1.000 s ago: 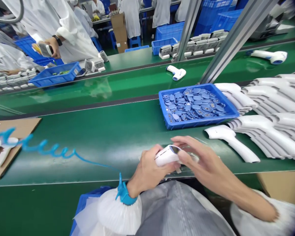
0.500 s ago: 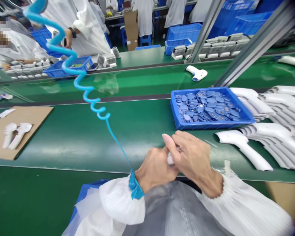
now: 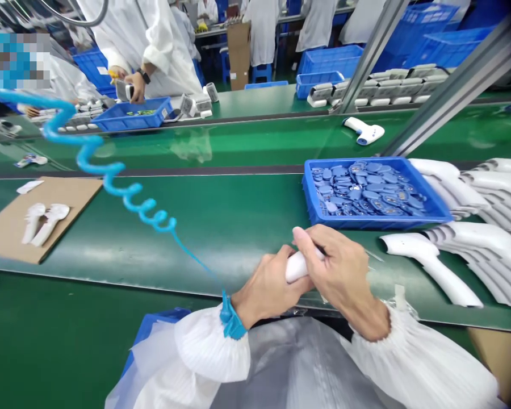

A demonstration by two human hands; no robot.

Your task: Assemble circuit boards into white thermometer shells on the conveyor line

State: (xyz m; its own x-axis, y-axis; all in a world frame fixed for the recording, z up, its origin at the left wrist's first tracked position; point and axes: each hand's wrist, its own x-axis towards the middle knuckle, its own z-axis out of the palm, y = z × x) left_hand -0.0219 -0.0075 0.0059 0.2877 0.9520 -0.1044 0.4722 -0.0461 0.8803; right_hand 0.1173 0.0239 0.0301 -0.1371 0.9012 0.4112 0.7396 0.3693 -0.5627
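While I watch through the head camera from my remote desk, the left grip (image 3: 266,278) and the right grip (image 3: 338,270) are pressed together around a white plastic thermometer housing (image 3: 297,266), with the right fingers (image 3: 313,236) curled over its top (most of the piece is hidden, so I can't tell which part it is). It sits in the hands above the near edge of the green belt table (image 3: 221,227). For a steady hold, I'd keep the pressure even from both sides and the piece low over the table. A blue wrist strap (image 3: 229,321) on the left wrist trails a coiled blue cord (image 3: 128,196). Just ahead is a blue tray (image 3: 310,193) of blue parts (image 3: 366,190), with rows of white housings (image 3: 472,238) to the right and a cardboard sheet (image 3: 80,196) far left.
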